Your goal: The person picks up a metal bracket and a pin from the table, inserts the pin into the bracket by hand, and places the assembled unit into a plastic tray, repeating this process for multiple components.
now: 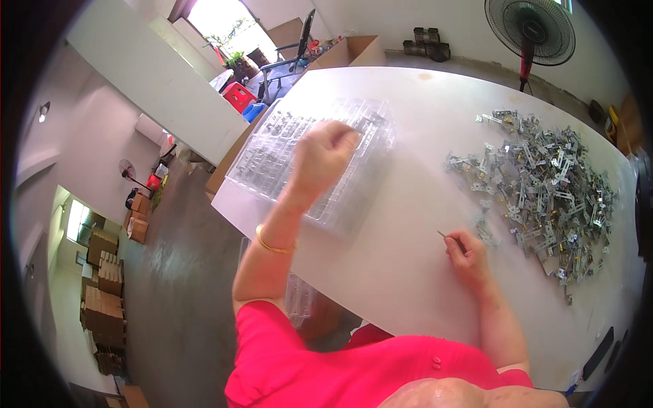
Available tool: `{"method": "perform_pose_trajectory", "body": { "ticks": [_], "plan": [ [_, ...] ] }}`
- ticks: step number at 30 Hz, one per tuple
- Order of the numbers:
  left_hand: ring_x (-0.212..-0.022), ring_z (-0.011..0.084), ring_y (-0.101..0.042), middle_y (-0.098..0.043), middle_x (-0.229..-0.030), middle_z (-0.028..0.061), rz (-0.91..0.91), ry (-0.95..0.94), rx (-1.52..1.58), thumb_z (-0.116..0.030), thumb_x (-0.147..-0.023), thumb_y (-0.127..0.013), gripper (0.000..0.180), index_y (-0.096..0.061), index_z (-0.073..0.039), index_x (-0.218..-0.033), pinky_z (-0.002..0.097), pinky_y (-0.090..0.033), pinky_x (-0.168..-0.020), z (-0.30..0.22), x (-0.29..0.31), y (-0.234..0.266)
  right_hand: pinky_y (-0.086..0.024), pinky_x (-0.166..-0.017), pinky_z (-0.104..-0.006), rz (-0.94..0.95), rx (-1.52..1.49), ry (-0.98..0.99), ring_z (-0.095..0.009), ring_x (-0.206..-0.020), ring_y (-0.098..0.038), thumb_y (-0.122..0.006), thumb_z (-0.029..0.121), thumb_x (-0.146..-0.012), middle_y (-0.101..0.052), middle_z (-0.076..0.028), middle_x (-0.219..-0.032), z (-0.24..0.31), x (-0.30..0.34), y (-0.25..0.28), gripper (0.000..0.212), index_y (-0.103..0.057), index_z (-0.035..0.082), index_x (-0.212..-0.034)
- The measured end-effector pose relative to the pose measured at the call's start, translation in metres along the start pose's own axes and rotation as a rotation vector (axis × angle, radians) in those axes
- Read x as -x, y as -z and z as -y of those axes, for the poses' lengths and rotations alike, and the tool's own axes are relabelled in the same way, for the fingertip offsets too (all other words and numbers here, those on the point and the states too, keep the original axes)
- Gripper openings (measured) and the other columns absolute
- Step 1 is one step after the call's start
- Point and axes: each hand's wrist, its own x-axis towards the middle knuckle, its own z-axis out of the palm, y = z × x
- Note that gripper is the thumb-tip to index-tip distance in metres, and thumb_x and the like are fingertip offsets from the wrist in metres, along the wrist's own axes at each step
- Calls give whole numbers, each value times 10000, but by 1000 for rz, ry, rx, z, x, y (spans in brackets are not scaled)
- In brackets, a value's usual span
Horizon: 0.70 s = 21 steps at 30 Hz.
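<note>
My left hand (325, 158) is over a clear plastic compartment tray (325, 216) on the left of the table. Its fingers are pinched together near the tray's far right part; what they hold, if anything, is too small to make out. Small metal parts lie in rows in many of the tray's compartments. Nearer the table's middle, my right hand (468, 258) is closed on a thin stick-like piece (441, 234), whose tip pokes out past the fingers. Just to its right spreads a large heap of small silvery metal brackets (554, 187), some with brass-coloured bits.
The white table (401, 272) has a rounded far edge. A black tool-like object (598, 353) lies at its near right. Behind stand an open cardboard box (360, 53), a chair (289, 58) and a standing fan (530, 30). More clear trays (299, 299) sit below the left edge.
</note>
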Motion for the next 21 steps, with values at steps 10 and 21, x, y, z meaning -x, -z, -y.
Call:
{"method": "perform_pose_trajectory", "body": {
  "ticks": [10,21],
  "plan": [
    [-684,177,-705,-744,-755,98,-204,229,-297,-317,-831,-768,287,-767,-32,-865,321,-540,-664,183,-96,112,-434,-558,-241,-12,36,22,-74,-610,-546,-649,71,-954,-592,-14,-677,6,1,2,57,-624,34,-918],
    [-696,178,-691,-740,-770,103,-91,278,-412,-300,-805,-776,283,-784,-30,-891,322,-531,-679,223,-106,128,-434,-566,-227,-32,71,-14,-64,-621,-550,-641,42,-949,-598,-6,-698,3,3,0,20,-630,26,-944]
  ]
}}
